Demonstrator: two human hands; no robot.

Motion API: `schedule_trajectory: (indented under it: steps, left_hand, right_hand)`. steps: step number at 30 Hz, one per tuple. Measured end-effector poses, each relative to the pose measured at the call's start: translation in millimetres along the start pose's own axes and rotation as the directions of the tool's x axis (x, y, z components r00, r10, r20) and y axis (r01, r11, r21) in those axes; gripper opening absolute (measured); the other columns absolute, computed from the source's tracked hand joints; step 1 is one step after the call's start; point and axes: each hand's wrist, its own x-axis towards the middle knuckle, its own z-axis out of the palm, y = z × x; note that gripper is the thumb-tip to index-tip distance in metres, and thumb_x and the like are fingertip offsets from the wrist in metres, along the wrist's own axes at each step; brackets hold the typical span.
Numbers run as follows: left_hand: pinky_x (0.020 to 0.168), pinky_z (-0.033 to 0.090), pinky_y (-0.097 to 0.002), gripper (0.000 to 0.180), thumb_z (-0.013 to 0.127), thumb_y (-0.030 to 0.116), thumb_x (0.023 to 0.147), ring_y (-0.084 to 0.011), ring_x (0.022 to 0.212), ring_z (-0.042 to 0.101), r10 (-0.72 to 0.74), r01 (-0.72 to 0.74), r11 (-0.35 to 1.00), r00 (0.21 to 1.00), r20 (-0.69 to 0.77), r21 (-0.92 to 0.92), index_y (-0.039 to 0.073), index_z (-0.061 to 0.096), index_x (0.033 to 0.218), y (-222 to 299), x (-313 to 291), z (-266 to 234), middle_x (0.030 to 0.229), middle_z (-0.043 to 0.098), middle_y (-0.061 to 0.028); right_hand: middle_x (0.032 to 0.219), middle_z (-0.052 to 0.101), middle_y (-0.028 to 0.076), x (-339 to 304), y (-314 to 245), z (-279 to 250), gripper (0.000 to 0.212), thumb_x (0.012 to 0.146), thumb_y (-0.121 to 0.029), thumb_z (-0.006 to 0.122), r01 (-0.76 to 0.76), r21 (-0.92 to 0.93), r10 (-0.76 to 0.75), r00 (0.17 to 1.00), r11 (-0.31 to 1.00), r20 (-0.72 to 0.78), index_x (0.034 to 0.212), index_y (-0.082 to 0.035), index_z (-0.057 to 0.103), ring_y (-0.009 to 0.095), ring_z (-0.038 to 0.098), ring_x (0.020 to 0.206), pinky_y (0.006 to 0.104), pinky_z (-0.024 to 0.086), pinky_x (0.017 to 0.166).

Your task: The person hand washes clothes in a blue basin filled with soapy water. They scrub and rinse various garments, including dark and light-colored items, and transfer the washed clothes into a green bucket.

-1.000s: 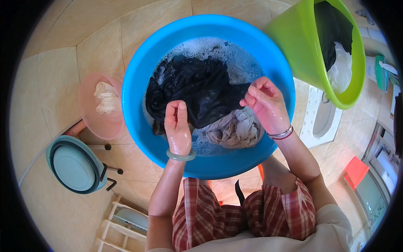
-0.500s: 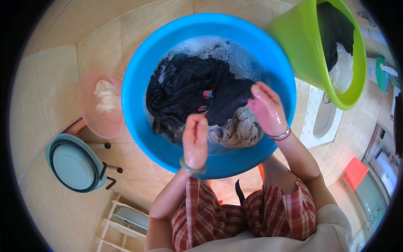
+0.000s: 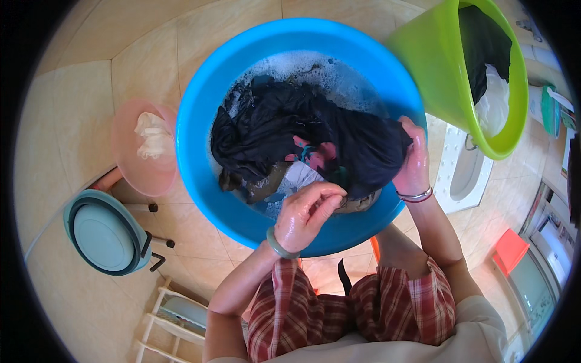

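Observation:
A wide blue basin [image 3: 206, 85] holds soapy water and soaked clothes. Across its middle spreads a dark navy garment [image 3: 369, 145] with a pink and teal print. My right hand [image 3: 414, 160] grips this garment's edge near the basin's right wall. With thumb and fingers pinched together, my left hand [image 3: 307, 213] holds its near edge, above the basin's front rim. A brown-grey cloth [image 3: 269, 183] lies in the water to the left of the print. Grey cloth [image 3: 363, 202] shows only in part beneath the dark garment.
A lime green bucket [image 3: 423, 60] with black and white clothes stands at the far right, near a white squat toilet [image 3: 448, 175]. On the left are a pink basin [image 3: 124, 163] with pale cloth, a teal folding basin [image 3: 103, 236] and a rack [image 3: 175, 327].
Both hands have moved right with the dark garment, stretching it toward the basin's right wall. More of the pink print shows, and the grey cloth is now mostly covered.

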Motion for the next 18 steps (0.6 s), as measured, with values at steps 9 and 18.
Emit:
schedule_trajectory:
  steps: [9, 18]
  left_hand:
    - [0.079, 0.045, -0.0393, 0.023, 0.077, 0.020, 0.078, -0.0254, 0.078, 0.059, 0.237, 0.174, 0.559, 0.903, -0.358, 0.810, 0.011, 0.068, 0.097, -67, 55, -101, 0.085, 0.063, -0.0084]
    - [0.063, 0.042, -0.0201, 0.008, 0.069, 0.003, 0.087, -0.0059, 0.072, 0.052, 0.183, -0.126, 0.982, 0.797, -0.575, 0.139, 0.004, 0.060, 0.088, -20, 15, -61, 0.080, 0.055, 0.0000]
  right_hand:
    - [0.075, 0.040, -0.008, 14, -2, 0, 0.019, 0.092, -0.012, 0.065, 0.182, -0.588, -0.287, 0.954, 0.788, -0.089, 0.080, -0.010, 0.051, 0.001, 0.034, 0.071, 0.0187, 0.027, 0.063]
    - [0.085, 0.063, 0.000, 20, 12, -16, 0.022, 0.090, -0.024, 0.070, 0.359, -0.879, -0.411, 0.886, 0.315, 0.214, 0.098, -0.004, 0.064, 0.008, 0.058, 0.077, 0.0216, 0.045, 0.067]
